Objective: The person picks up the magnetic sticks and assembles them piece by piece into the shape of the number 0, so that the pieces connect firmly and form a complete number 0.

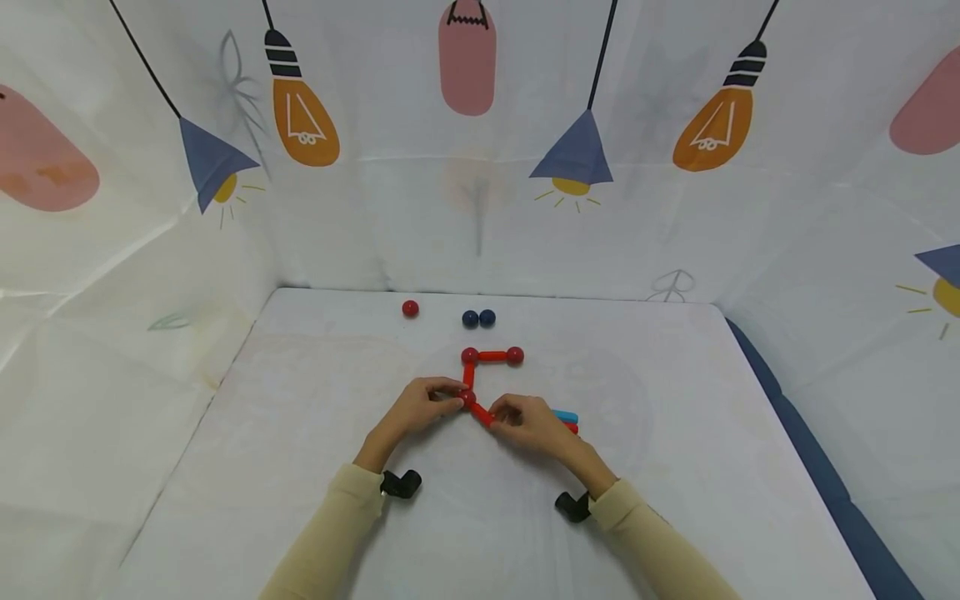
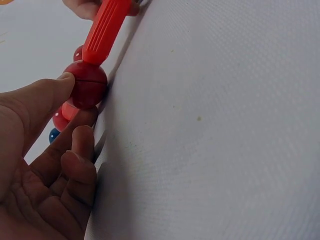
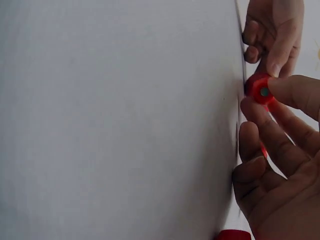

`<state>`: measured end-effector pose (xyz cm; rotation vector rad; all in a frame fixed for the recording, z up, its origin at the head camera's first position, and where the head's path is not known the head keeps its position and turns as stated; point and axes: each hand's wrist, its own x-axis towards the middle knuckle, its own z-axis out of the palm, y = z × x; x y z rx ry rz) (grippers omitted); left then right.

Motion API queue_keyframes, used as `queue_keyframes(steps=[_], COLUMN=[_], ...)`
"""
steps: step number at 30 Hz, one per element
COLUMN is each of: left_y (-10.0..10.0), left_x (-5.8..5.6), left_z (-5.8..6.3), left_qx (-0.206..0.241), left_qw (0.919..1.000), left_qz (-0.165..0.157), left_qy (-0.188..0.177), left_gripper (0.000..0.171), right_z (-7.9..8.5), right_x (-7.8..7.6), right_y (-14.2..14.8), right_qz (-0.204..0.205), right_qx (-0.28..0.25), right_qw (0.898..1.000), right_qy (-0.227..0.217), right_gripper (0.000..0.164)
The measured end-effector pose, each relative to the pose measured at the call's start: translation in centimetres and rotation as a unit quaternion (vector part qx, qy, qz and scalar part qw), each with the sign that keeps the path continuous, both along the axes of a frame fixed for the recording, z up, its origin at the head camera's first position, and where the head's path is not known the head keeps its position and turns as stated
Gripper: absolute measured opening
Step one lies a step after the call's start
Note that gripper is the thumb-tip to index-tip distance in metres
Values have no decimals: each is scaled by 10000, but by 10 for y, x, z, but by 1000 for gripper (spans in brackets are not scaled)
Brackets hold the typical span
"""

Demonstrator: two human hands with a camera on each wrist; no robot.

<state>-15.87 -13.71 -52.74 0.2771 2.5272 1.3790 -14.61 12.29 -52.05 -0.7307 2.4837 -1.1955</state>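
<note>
Red ball (image 1: 468,398) sits pinched by the left hand (image 1: 422,407), fingers closed on it; the right hand (image 1: 527,423) pinches a red rod (image 1: 482,414) (touching that ball) between its fingers.

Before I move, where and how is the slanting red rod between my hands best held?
I'd pinch the red rod across its long sides near the free end, from the right, where your right hand holds it: it's slim, and its other end meets the red ball your left hand holds.
</note>
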Motion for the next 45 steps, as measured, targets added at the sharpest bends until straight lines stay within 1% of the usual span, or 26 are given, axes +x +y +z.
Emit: queue_keyframes(steps=[5,9,15,22,28,34,40,43,45], left_y=[0,0,0,0,2,2,2,2,2], left_x=[-1,-1,0,1,1,2,1,1,1], left_z=[0,0,0,4,4,4,3,2,2], left_qx=[4,13,45,106,82,69,42,73,110], left_qw=[9999,9997,9997,9997,9997,9998,9997,9998,9998], left_qz=[-23,-73,-97,-115,-161,-121,-121,-112,-105], left_qy=[137,212,201,173,188,165,191,164,140], left_gripper=[27,27,26,26,26,26,26,26,26], right_z=[-1,-2,-4,-5,-5,-5,-3,2,6], right_x=[2,3,6,6,5,5,3,1,-3], right_y=[-6,-11,-16,-21,-23,-24,-20,-17,-16], right_qz=[96,102,91,156,209,159,360,428,484], right_qx=[-73,-60,-100,-208,-123,-121,-104,-53,-23], right_qw=[9998,9999,9998,9990,9990,9982,9982,9982,9985], right_qy=[-151,-125,-136,-367,-373,-563,-465,-405,-236], right_gripper=[22,28,34,45,43,43,43,41,38])
